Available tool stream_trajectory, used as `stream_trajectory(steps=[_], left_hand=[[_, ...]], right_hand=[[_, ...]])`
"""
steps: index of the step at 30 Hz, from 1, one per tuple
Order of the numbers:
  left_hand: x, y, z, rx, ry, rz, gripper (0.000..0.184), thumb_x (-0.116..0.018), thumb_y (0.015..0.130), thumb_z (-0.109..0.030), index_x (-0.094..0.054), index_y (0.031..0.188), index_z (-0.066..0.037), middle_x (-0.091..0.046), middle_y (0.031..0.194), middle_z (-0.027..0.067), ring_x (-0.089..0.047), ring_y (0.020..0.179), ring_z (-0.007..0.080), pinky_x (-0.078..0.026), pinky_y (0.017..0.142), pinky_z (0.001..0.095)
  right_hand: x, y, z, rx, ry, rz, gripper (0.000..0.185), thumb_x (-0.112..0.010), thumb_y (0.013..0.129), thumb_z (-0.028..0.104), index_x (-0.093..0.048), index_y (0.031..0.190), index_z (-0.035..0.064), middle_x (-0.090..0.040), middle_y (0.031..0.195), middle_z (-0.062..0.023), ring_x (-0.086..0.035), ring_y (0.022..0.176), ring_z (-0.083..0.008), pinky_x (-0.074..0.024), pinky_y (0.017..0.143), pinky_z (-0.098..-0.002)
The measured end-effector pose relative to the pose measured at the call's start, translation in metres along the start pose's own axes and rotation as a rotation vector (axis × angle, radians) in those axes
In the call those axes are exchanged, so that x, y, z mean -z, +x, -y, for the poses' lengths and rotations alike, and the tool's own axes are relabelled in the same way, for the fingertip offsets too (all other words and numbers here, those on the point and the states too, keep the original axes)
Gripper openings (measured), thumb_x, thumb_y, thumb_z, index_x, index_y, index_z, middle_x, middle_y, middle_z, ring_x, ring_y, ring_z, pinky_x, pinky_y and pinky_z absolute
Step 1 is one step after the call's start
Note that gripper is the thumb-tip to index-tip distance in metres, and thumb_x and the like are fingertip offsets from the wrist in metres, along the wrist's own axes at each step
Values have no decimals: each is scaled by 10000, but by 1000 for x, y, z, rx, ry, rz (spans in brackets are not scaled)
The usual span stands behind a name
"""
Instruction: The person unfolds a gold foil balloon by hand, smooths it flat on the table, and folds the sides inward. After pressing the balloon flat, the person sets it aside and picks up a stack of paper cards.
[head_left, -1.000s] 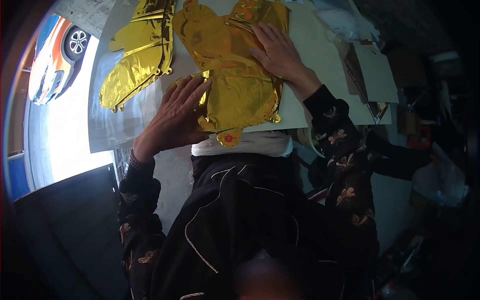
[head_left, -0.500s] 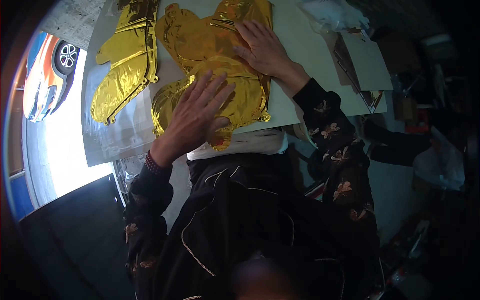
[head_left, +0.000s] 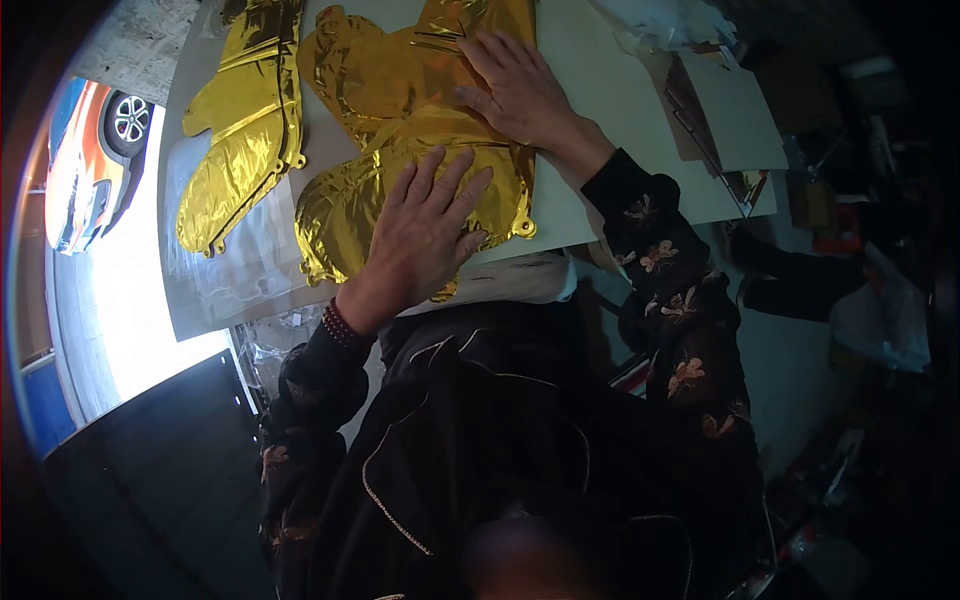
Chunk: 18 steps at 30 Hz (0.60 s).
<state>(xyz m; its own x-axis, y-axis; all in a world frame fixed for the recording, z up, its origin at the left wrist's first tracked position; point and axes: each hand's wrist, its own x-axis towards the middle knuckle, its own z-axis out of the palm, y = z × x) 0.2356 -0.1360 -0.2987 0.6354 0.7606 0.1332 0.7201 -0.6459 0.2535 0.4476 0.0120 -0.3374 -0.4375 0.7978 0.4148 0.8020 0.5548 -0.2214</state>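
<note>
Where the foil point(head_left: 395, 85) lies: flat on the table point(head_left: 590, 125), gold and creased, with its lower part at the near edge.
Left hand point(head_left: 425, 228): palm down over the lower part of the foil; the grip is spread, the fingers stretched and a little apart, and it pinches nothing.
Right hand point(head_left: 525, 100): over the right side of the foil, higher up; this grip is also spread, with the thumb standing away from the long fingers.
Second foil point(head_left: 245, 115): just beside, on the left; whether the two touch, I cannot tell.
Beads point(head_left: 343, 325): around the left wrist.
Sleeves point(head_left: 680, 290): dark, with a pattern of pale flowers.
Right part of the table: a white card point(head_left: 735, 110), and farther up a plastic bag point(head_left: 675, 22).
Far left: an orange car point(head_left: 88, 165), beside very bright ground.
</note>
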Motion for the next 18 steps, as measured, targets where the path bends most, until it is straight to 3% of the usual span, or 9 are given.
stream_trajectory(steps=[12,18], left_hand=[[1,1,-2,-28,7,-10,667,-653,947,-322,-433,1568,-219,-340,1635,150,-259,1527,390,-219,1234,542],[11,5,-4,-82,-98,-114,637,-767,831,-247,-583,1438,-201,-430,1567,142,-332,1484,418,-294,1195,557]], right_hand=[[1,-2,0,0,5,-8,758,-485,1012,630,-402,1563,117,-403,1587,-171,-304,1506,-370,-230,1222,-526],[3,-2,1,-3,18,2,740,-486,1018,616,-411,1558,116,-404,1583,-176,-304,1504,-366,-237,1219,-523]])
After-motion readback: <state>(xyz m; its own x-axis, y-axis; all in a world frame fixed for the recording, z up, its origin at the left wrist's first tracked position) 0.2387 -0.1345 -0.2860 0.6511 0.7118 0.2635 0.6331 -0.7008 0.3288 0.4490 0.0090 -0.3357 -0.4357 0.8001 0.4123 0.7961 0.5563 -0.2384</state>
